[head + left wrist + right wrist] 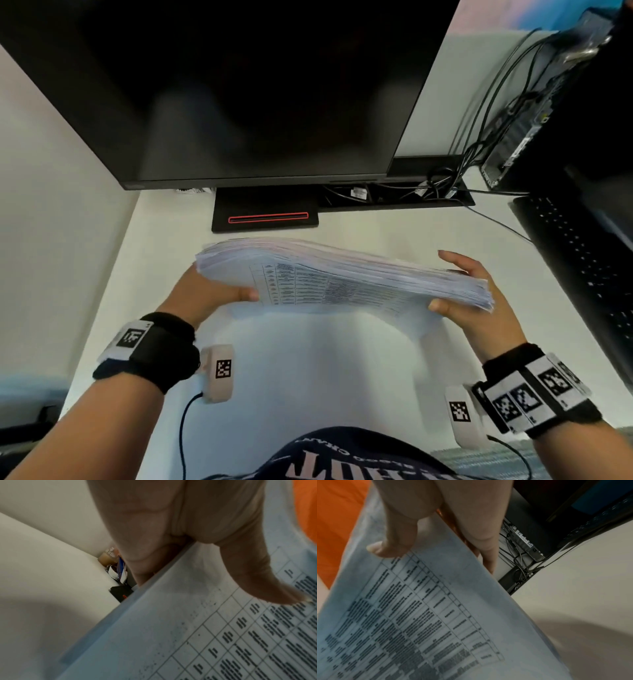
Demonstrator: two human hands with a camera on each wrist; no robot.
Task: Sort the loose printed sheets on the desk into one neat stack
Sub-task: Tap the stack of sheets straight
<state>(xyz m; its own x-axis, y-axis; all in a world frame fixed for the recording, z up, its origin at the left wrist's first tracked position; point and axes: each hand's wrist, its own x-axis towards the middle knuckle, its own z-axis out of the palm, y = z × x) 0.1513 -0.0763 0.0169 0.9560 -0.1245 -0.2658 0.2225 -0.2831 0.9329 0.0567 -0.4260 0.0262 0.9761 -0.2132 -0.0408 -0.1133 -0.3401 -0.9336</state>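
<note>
A thick stack of printed sheets is held between both hands over the white desk, in front of the monitor base. The stack tilts with a printed table facing me, and its sheet edges are roughly level along the top. My left hand grips the left end, its thumb lying on the front sheet and its fingers behind. At the right end my right hand grips likewise, thumb on the sheet, fingers behind. Whether the lower edge touches the desk I cannot tell.
A dark monitor on a black base stands close behind the stack. To the right are a black keyboard, a computer tower and tangled cables. A cup with pens sits in the far left corner.
</note>
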